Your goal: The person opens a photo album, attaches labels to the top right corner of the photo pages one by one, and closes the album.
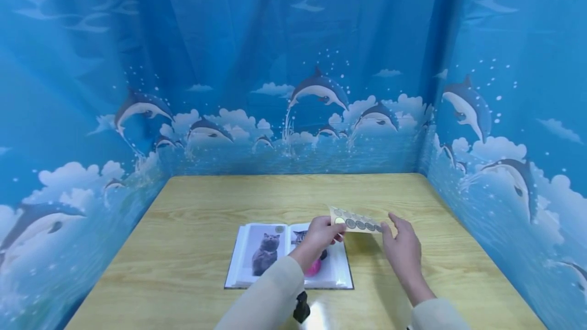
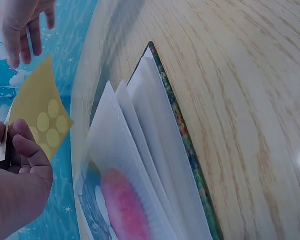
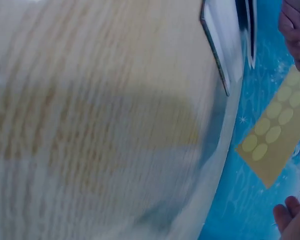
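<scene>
Tabletop is light wood-grain, glossy, grain running roughly side to side in the head view, rounded far corners, bright glare patch at the near side, soft shadow to the right of the album. Directly on it: one photo album, lying open and flat near the middle, several clear-sleeve pages fanned slightly up, multicoloured cover edge against the wood. Left page shows a grey cat photo; right page, partly blocked, shows a striped cat photo with a pink round shape.
</scene>
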Demonstrator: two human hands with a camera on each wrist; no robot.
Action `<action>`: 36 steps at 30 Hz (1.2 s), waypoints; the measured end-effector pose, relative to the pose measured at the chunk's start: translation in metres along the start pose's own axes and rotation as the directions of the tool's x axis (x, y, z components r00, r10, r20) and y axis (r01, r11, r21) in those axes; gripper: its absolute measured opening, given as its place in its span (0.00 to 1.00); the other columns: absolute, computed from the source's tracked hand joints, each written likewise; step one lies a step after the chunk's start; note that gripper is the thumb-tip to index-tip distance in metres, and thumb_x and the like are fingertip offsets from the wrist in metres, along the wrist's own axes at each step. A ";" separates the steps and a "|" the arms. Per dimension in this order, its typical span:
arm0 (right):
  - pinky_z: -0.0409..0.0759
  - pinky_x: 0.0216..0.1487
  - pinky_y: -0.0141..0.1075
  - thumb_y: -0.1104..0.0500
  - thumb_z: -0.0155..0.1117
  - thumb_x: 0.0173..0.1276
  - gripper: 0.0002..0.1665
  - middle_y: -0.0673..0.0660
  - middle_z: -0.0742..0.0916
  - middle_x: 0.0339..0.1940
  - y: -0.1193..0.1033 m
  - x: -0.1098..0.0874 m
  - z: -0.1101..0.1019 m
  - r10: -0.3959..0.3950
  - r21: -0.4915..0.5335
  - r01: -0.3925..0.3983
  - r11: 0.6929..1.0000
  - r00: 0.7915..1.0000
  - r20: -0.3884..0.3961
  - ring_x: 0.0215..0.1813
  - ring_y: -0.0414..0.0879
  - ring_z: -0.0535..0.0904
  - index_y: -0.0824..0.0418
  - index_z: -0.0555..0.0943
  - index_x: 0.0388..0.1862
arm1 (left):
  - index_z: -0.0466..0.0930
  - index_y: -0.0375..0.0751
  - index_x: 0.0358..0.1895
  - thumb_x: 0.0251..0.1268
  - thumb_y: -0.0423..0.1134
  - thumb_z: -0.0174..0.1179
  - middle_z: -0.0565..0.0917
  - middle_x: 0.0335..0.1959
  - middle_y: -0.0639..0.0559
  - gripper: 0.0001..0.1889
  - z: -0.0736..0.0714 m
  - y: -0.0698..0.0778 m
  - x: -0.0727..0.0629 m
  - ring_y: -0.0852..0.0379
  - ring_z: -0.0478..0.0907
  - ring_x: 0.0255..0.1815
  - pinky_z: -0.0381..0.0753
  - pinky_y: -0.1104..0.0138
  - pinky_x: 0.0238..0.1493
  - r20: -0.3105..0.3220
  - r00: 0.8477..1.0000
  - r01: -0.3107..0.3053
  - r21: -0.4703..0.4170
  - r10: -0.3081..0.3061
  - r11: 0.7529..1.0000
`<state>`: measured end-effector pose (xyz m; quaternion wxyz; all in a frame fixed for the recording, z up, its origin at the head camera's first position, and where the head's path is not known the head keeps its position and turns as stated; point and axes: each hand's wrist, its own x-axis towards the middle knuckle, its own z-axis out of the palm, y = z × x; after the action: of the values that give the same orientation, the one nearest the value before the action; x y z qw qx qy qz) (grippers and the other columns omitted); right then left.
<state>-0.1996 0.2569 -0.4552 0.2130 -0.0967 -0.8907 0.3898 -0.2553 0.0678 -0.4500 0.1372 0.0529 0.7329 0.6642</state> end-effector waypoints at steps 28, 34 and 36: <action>0.58 0.68 0.67 0.57 0.73 0.63 0.12 0.61 0.86 0.50 -0.029 -0.009 0.039 -0.434 -0.261 0.424 0.867 0.901 0.023 0.54 0.61 0.80 0.59 0.88 0.44 | 0.86 0.41 0.39 0.65 0.39 0.65 0.87 0.31 0.46 0.06 -0.011 -0.002 0.005 0.60 0.79 0.29 0.77 0.67 0.33 -0.016 1.000 0.021 0.031 -0.020 0.999; 0.57 0.69 0.65 0.55 0.71 0.64 0.12 0.61 0.86 0.52 -0.032 -0.011 0.040 -0.392 -0.264 0.388 0.883 0.919 0.040 0.56 0.60 0.79 0.59 0.87 0.44 | 0.86 0.39 0.38 0.66 0.40 0.64 0.87 0.30 0.46 0.07 -0.011 0.000 0.004 0.58 0.79 0.29 0.78 0.66 0.34 -0.014 0.999 0.032 0.015 -0.032 0.999; 0.57 0.69 0.65 0.55 0.71 0.64 0.14 0.61 0.86 0.52 -0.032 -0.011 0.041 -0.382 -0.266 0.379 0.886 0.923 0.043 0.57 0.60 0.79 0.60 0.87 0.46 | 0.86 0.39 0.37 0.67 0.40 0.63 0.86 0.30 0.46 0.08 -0.011 -0.001 0.004 0.57 0.79 0.30 0.79 0.64 0.36 -0.004 0.999 0.039 0.013 -0.039 0.999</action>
<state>-0.2084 0.2047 -0.4592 0.2750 0.0495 -0.9358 0.2152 -0.2615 0.0584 -0.4505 0.1485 0.0384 0.7382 0.6569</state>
